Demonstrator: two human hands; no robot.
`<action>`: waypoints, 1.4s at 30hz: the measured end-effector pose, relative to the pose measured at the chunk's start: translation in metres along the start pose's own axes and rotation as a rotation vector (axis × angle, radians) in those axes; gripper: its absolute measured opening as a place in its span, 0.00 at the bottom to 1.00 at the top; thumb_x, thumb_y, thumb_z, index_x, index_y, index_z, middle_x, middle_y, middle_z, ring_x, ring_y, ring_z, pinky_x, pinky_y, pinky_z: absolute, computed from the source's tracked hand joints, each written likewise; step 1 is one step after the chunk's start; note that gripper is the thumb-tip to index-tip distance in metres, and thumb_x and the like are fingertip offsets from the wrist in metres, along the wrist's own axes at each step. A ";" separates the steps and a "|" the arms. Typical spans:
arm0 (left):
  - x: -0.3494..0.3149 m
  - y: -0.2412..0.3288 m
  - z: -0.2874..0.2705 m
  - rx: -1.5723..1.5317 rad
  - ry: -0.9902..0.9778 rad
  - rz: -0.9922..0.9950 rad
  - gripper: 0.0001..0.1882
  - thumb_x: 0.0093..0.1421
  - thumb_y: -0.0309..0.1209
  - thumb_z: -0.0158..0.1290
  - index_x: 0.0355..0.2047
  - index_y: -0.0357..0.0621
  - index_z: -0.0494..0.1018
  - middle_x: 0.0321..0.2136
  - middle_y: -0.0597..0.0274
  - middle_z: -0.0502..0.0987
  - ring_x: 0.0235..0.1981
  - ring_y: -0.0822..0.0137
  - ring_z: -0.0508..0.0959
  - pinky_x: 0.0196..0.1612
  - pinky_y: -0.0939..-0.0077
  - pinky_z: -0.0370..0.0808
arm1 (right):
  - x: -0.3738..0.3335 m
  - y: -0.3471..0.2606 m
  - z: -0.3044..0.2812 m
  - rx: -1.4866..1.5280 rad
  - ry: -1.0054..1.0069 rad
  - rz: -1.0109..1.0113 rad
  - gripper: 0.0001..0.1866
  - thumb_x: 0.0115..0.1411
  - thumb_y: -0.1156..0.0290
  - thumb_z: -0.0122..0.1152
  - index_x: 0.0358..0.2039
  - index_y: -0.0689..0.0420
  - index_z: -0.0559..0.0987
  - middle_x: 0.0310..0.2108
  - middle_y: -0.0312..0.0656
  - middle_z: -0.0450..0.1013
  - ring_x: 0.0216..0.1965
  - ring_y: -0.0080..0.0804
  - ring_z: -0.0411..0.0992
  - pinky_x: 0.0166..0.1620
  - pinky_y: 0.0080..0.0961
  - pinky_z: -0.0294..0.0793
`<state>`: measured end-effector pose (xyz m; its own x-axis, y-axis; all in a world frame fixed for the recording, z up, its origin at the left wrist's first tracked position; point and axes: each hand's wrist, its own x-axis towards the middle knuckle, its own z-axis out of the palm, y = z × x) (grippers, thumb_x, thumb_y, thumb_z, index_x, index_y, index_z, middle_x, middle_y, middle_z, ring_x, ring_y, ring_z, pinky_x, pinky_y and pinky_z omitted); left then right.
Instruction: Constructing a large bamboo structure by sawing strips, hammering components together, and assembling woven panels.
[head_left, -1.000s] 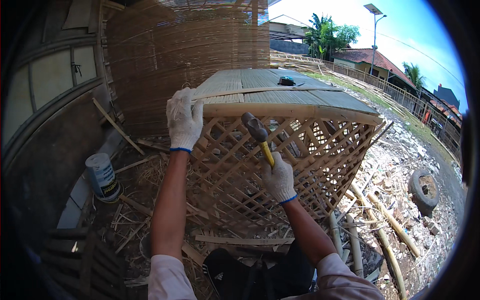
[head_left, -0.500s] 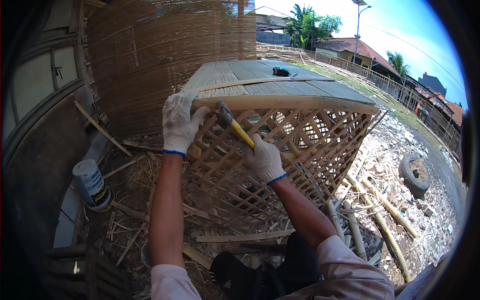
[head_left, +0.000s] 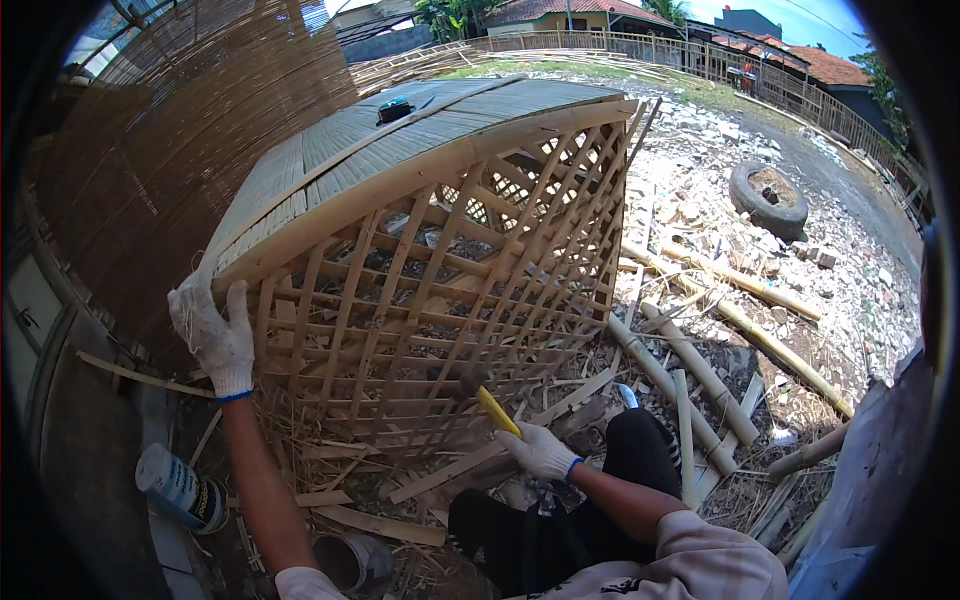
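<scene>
A bamboo bench with a slatted top [head_left: 290,165] and crisscross lattice side stands in front of me. Along the top's near edge runs a pale bamboo strip [head_left: 400,195]. My left hand [head_left: 212,328], in a white knit glove, is closed around the strip's left end, thumb in front. My gloved right hand [head_left: 540,453] is lowered in front of the lattice, wrapped round a hammer's yellow handle [head_left: 497,412]. The dark hammer head is blurred against the lattice. On the bench top lies a dark tape measure [head_left: 395,110].
At the lower left a white and blue paint can [head_left: 180,488] stands near an open bucket [head_left: 352,565]. Bamboo poles [head_left: 690,370] and offcuts litter the ground to the right. An old tire [head_left: 768,200] lies on rubble. A woven bamboo screen [head_left: 180,150] rises at left.
My right hand has lowered the hammer from the bench's top edge to in front of the lower lattice. My left hand still grips the corner. The view has turned right and tilted down.
</scene>
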<state>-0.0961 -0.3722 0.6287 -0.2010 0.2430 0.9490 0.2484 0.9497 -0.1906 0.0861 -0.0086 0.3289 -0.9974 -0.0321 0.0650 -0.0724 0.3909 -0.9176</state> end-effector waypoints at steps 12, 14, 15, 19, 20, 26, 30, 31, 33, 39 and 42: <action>0.038 0.172 0.004 0.048 -0.020 -0.062 0.31 0.68 0.42 0.60 0.68 0.48 0.67 0.62 0.50 0.74 0.70 0.47 0.66 0.75 0.35 0.45 | 0.020 0.138 -0.065 0.526 -0.283 0.689 0.25 0.71 0.45 0.59 0.32 0.57 0.78 0.22 0.37 0.71 0.21 0.30 0.71 0.26 0.29 0.71; 0.067 0.256 0.027 -0.202 -0.040 0.150 0.38 0.62 0.48 0.66 0.68 0.48 0.66 0.60 0.52 0.75 0.67 0.48 0.69 0.73 0.41 0.55 | 0.022 0.154 -0.063 0.615 -0.281 0.824 0.21 0.71 0.48 0.60 0.33 0.55 0.78 0.22 0.35 0.70 0.20 0.29 0.69 0.26 0.29 0.70; 0.083 0.284 0.044 -0.226 -0.050 0.251 0.40 0.60 0.53 0.66 0.67 0.49 0.67 0.59 0.52 0.76 0.65 0.50 0.71 0.71 0.44 0.59 | 0.022 0.154 -0.063 0.665 -0.302 0.834 0.19 0.72 0.51 0.60 0.32 0.53 0.76 0.22 0.34 0.69 0.20 0.28 0.68 0.25 0.29 0.69; 0.124 0.318 0.114 -0.090 -0.074 0.267 0.37 0.57 0.59 0.65 0.59 0.51 0.72 0.54 0.56 0.80 0.57 0.56 0.79 0.64 0.52 0.71 | 0.023 0.152 -0.067 0.752 -0.504 0.860 0.18 0.72 0.52 0.59 0.33 0.53 0.74 0.23 0.34 0.68 0.20 0.26 0.67 0.24 0.28 0.69; 0.138 0.337 0.131 -0.066 -0.128 0.284 0.36 0.56 0.61 0.65 0.56 0.52 0.74 0.51 0.59 0.82 0.53 0.57 0.81 0.60 0.56 0.75 | 0.022 0.164 -0.079 0.767 -0.510 0.786 0.19 0.72 0.51 0.59 0.35 0.55 0.74 0.23 0.34 0.68 0.19 0.26 0.66 0.23 0.28 0.69; 0.129 0.340 0.146 0.022 0.017 0.263 0.35 0.52 0.65 0.65 0.48 0.53 0.79 0.39 0.64 0.85 0.41 0.62 0.86 0.42 0.65 0.83 | 0.026 0.148 -0.118 0.552 -0.629 0.652 0.23 0.70 0.48 0.60 0.36 0.57 0.76 0.22 0.36 0.71 0.18 0.26 0.69 0.22 0.28 0.69; 0.130 0.347 0.147 0.103 0.028 0.306 0.34 0.51 0.63 0.68 0.47 0.52 0.80 0.38 0.61 0.85 0.40 0.60 0.86 0.41 0.64 0.83 | 0.028 0.160 -0.121 0.547 -0.651 0.727 0.24 0.70 0.46 0.60 0.38 0.58 0.78 0.24 0.36 0.72 0.20 0.28 0.70 0.24 0.28 0.71; 0.131 0.349 0.147 0.106 0.005 0.296 0.33 0.51 0.62 0.69 0.48 0.52 0.80 0.38 0.60 0.85 0.40 0.59 0.86 0.41 0.63 0.83 | 0.028 0.175 -0.113 0.558 -0.637 0.727 0.24 0.70 0.46 0.60 0.38 0.58 0.78 0.24 0.36 0.73 0.21 0.28 0.71 0.25 0.28 0.71; 0.130 0.342 0.141 0.105 0.002 0.314 0.33 0.51 0.60 0.69 0.48 0.51 0.80 0.37 0.59 0.84 0.39 0.58 0.86 0.41 0.63 0.82 | 0.031 0.164 -0.117 0.577 -0.707 0.768 0.26 0.69 0.43 0.60 0.37 0.58 0.80 0.25 0.36 0.74 0.22 0.27 0.71 0.27 0.28 0.71; 0.134 0.346 0.154 0.072 0.014 0.367 0.30 0.52 0.52 0.72 0.49 0.49 0.80 0.38 0.60 0.83 0.38 0.56 0.84 0.42 0.61 0.82 | 0.046 0.162 -0.105 0.479 -0.730 0.659 0.31 0.70 0.40 0.56 0.37 0.61 0.80 0.26 0.37 0.74 0.24 0.27 0.72 0.30 0.30 0.72; 0.137 0.344 0.153 0.121 0.048 0.423 0.29 0.52 0.50 0.72 0.49 0.50 0.80 0.39 0.60 0.84 0.39 0.56 0.84 0.42 0.61 0.81 | 0.053 0.155 -0.105 0.430 -0.726 0.607 0.35 0.71 0.37 0.53 0.37 0.64 0.79 0.26 0.38 0.74 0.23 0.28 0.72 0.29 0.33 0.73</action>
<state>-0.1830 0.0175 0.6547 -0.0606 0.6082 0.7914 0.1858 0.7859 -0.5898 0.0219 0.1470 0.2312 -0.6129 -0.5414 -0.5755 0.5907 0.1699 -0.7888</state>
